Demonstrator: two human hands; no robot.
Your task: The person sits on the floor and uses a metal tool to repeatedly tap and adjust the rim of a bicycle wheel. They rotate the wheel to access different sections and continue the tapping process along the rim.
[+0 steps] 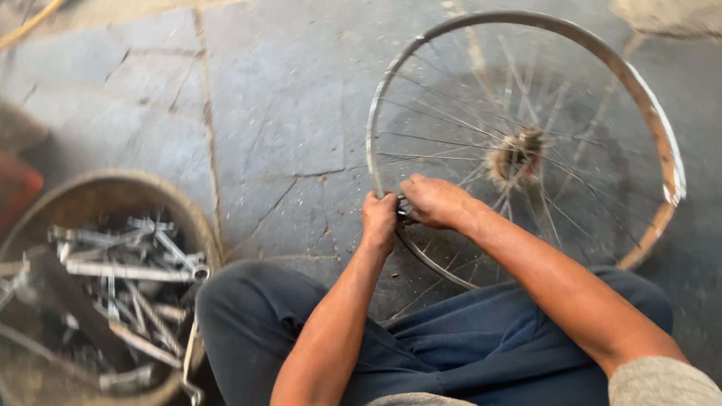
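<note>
Below, the stone floor (293, 101) is grey, cracked and rough. On it lies the bicycle wheel (643, 104), a thin metal rim with fine spokes, before the knees. A round rusty basin (45, 398) full of spanners (126, 273) stands left. Both hands meet at the near rim: left hand (379, 221) clamped on it, right hand (436, 201) closed around a small dark tool. Better keep the rim steady, turning gently.

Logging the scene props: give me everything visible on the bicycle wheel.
The bicycle wheel is a bare metal rim with thin wire spokes running to a rusty-looking central hub; no tyre shows. The rim looks silvery on the left, rust-orange on the right. It lies tilted over the grey stone floor, its near edge by the person's knees. The left hand and right hand grip the near-left rim, with a small dark object between them, blurred.
</note>
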